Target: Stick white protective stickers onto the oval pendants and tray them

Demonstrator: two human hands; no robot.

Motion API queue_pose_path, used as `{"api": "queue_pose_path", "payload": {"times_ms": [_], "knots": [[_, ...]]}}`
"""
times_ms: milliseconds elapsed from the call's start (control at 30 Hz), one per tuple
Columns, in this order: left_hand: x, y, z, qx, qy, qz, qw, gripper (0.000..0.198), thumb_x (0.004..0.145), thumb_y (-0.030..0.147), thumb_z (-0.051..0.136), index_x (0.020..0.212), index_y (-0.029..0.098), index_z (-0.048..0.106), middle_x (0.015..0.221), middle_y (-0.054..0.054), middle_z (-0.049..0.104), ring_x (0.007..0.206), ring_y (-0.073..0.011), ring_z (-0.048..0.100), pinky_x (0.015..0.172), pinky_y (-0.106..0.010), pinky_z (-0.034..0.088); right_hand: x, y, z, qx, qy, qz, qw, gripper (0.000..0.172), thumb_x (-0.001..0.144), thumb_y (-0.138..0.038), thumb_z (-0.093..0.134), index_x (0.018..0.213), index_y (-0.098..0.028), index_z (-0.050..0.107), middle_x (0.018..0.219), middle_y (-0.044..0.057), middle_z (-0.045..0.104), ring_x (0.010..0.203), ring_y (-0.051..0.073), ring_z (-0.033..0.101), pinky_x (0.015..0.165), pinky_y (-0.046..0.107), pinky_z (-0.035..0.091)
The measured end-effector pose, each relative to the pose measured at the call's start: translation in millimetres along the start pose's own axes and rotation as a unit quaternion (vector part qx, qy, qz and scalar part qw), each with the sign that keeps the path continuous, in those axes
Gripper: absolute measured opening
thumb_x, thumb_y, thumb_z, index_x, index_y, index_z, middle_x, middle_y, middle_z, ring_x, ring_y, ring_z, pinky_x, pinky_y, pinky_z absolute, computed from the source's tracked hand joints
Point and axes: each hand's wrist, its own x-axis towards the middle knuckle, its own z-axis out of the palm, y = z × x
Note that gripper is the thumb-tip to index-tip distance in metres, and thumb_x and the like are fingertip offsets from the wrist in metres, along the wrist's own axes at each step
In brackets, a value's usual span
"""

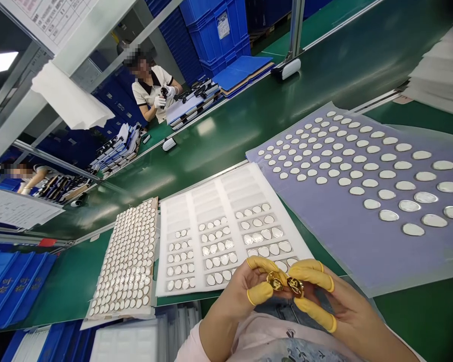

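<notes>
Yellow finger cots cover several fingers of both hands. My left hand [251, 281] pinches a shiny gold round piece [275, 281] with a raised emblem. Close beside it, my right hand [320, 284] grips a second gold round piece [295, 287], tilted, with a similar emblem. The two pieces are held nearly side by side above my lap. Just beyond my hands lies a white foam tray [207, 191] with slots in three columns. Rows of white-faced round pieces [219, 246] with shiny rims fill its nearer slots.
To the right, a purple sheet [317, 241] carries many spaced white-faced discs. At left lies a board densely covered with discs [128, 256]. A green conveyor belt [226, 136] runs behind. Across it, a gloved co-worker [154, 90] handles a dark object. Blue trays [15, 286] stand far left.
</notes>
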Motion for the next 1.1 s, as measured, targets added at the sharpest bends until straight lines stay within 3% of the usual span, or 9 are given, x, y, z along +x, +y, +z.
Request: {"api": "queue_pose_path", "payload": {"times_ms": [167,467,600,700,833,967,1100], "knots": [[-2.4,-6.7,-4.5,-0.057,-0.037,0.039,0.997,0.046,0.068,0.037,0.089,0.101,0.019,0.061,0.098,-0.006,0.064,0.087,-0.0158,0.064,0.077,-0.029,0.054,-4.0,2.4,2.6,0.109,0.014,0.039,0.993,0.028,0.088,-0.025,0.071,0.113,-0.037,0.067,0.099,0.004,0.067,0.079,0.018,0.065,0.065,0.024,0.060],[-2.2,-8.7,-8.9,-0.039,-0.063,0.074,0.994,0.046,0.066,0.032,0.088,0.100,0.021,0.059,0.101,-0.006,0.063,0.090,-0.0179,0.061,0.077,-0.032,0.054,-9.6,8.3,11.3,0.230,0.036,0.112,0.966,0.025,0.083,-0.033,0.078,0.108,-0.035,0.074,0.096,0.005,0.071,0.079,0.019,0.068,0.068,0.027,0.060],[-2.8,-10.8,-10.7,-0.048,-0.086,0.094,0.991,0.043,0.069,0.028,0.087,0.101,0.021,0.060,0.103,-0.006,0.061,0.092,-0.0155,0.060,0.077,-0.028,0.053,-8.5,10.3,15.5,0.288,0.060,0.134,0.946,0.027,0.079,-0.037,0.082,0.104,-0.033,0.077,0.097,0.007,0.073,0.086,0.022,0.071,0.075,0.031,0.061],[-3.3,-10.9,-11.7,-0.054,-0.094,0.111,0.988,0.042,0.071,0.023,0.086,0.105,0.022,0.061,0.106,-0.006,0.061,0.094,-0.0149,0.061,0.082,-0.029,0.053,-7.7,13.6,16.2,0.320,0.037,0.136,0.937,0.029,0.080,-0.034,0.082,0.108,-0.038,0.076,0.104,0.007,0.074,0.092,0.023,0.073,0.081,0.033,0.061],[-4.0,-10.9,-14.5,-0.053,-0.082,0.105,0.990,0.044,0.069,0.025,0.087,0.104,0.022,0.060,0.105,-0.006,0.061,0.097,-0.0178,0.062,0.085,-0.034,0.054,-5.7,14.9,16.7,0.330,0.019,0.126,0.935,0.029,0.082,-0.034,0.079,0.109,-0.042,0.074,0.106,0.002,0.073,0.092,0.019,0.074,0.081,0.029,0.061],[-4.1,-15.3,-17.4,-0.054,-0.063,0.096,0.992,0.047,0.066,0.027,0.089,0.102,0.021,0.060,0.105,-0.007,0.062,0.098,-0.0187,0.062,0.086,-0.036,0.055,-2.7,13.8,19.2,0.315,0.018,0.127,0.940,0.024,0.082,-0.037,0.079,0.105,-0.039,0.074,0.101,0.002,0.074,0.092,0.021,0.075,0.083,0.032,0.061],[-2.7,-17.8,-28.6,-0.009,-0.044,0.115,0.992,0.046,0.071,0.031,0.087,0.106,0.021,0.058,0.109,-0.009,0.064,0.097,-0.0194,0.064,0.089,-0.040,0.054,-5.5,29.6,21.6,0.239,0.076,0.178,0.952,0.034,0.076,-0.039,0.082,0.108,-0.032,0.074,0.110,0.008,0.076,0.098,0.028,0.074,0.086,0.036,0.062]]}}
